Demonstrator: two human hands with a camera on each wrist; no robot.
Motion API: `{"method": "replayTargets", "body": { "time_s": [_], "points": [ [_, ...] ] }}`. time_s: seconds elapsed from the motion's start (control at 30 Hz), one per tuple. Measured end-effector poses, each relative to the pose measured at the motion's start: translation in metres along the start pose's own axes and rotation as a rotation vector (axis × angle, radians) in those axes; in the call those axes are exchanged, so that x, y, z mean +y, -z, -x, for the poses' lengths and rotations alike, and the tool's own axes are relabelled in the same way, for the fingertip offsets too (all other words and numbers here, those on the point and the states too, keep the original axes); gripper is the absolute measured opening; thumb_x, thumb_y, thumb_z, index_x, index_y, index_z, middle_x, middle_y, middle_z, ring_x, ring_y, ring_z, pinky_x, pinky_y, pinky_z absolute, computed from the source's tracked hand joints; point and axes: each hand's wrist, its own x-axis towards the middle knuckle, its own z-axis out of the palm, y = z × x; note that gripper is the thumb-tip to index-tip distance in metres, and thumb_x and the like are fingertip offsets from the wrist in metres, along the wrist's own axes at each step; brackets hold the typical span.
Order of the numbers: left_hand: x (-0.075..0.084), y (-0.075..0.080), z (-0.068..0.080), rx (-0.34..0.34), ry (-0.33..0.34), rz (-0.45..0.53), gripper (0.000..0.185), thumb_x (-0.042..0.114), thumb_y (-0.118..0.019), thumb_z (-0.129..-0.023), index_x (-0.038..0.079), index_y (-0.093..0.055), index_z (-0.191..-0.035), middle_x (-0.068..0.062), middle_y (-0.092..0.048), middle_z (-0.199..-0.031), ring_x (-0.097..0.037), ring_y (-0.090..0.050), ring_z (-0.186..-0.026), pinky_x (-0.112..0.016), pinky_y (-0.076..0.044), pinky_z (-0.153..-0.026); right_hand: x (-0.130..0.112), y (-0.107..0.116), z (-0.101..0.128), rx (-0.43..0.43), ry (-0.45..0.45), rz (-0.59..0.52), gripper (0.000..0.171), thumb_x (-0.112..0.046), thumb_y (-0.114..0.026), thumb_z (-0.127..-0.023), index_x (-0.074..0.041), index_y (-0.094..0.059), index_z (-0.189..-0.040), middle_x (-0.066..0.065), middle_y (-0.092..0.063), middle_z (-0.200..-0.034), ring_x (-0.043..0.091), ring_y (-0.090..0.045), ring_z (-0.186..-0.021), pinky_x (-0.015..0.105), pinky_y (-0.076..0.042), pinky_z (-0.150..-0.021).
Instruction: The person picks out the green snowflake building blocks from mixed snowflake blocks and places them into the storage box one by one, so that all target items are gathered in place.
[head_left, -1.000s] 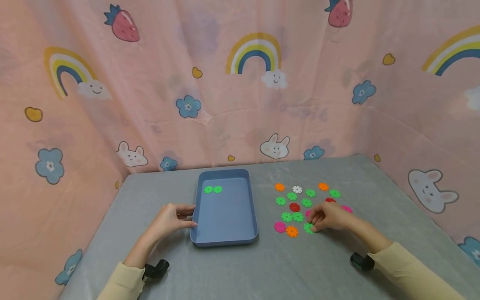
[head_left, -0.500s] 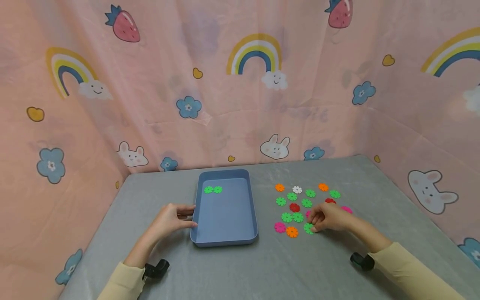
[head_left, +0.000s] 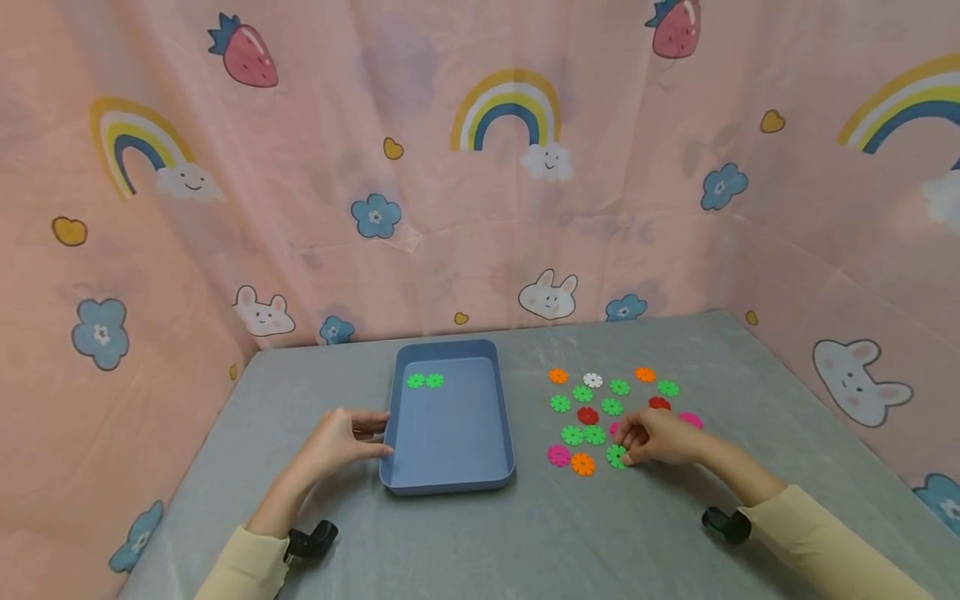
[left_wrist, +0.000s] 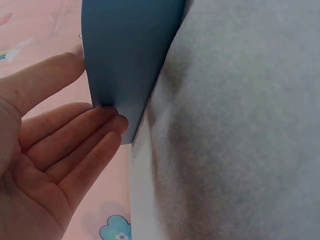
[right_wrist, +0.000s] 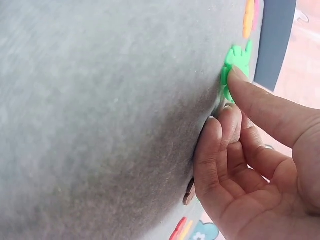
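Observation:
A shallow blue-grey tray [head_left: 453, 437] lies on the table left of centre, with two green snowflake discs [head_left: 425, 381] side by side near its far left corner. My left hand [head_left: 347, 437] holds the tray's left side. In the left wrist view the thumb tip reaches the rim, and the other fingers lie along the outer wall [left_wrist: 130, 60]. Among scattered discs to the right, my right hand [head_left: 662, 435] pinches a green snowflake disc [right_wrist: 237, 62] at table height. Its thumb lies on the disc and the other fingers curl beneath, resting close to the cloth.
Several loose discs surround the right hand: green ones [head_left: 612, 407], orange ones [head_left: 582, 464], red ones [head_left: 588, 416], pink ones [head_left: 558, 455] and a white one [head_left: 592, 380]. Grey cloth [head_left: 480, 550] covers the table. A printed pink curtain [head_left: 442, 267] hangs behind and on both sides.
Both hands stay in place, one at the tray and one at the green disc. Only a slight shift of the whole head view shows.

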Motion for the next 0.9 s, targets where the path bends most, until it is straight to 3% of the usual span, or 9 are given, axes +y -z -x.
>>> {"method": "replayTargets", "body": {
  "time_s": [0.6,0.9],
  "points": [
    [-0.0006,-0.0011,0.0019,-0.008,-0.008,0.016,0.059,0.026,-0.083,-0.072,0.000,-0.064,-0.122,-0.016,-0.067,-0.116,-0.025,-0.068,-0.100,-0.036,-0.056,-0.081,0.0014,-0.0019,0.0021,0.003,0.049,0.000,0.028,-0.014,-0.079,-0.076,-0.002,-0.060,-0.092,0.001,-0.060,-0.081,0.010,-0.057,-0.072,0.020,-0.052,-0.064],
    [0.0019,-0.0003,0.0021,0.003,0.023,0.024,0.059,0.024,-0.084,-0.071,0.002,-0.064,-0.122,-0.012,-0.068,-0.116,-0.024,-0.067,-0.101,-0.038,-0.056,-0.084,-0.0026,-0.0016,0.0018,0.042,0.081,0.036,0.027,-0.013,-0.080,-0.075,-0.003,-0.061,-0.090,-0.001,-0.060,-0.077,0.008,-0.056,-0.068,0.020,-0.052,-0.061]
  ]
}}
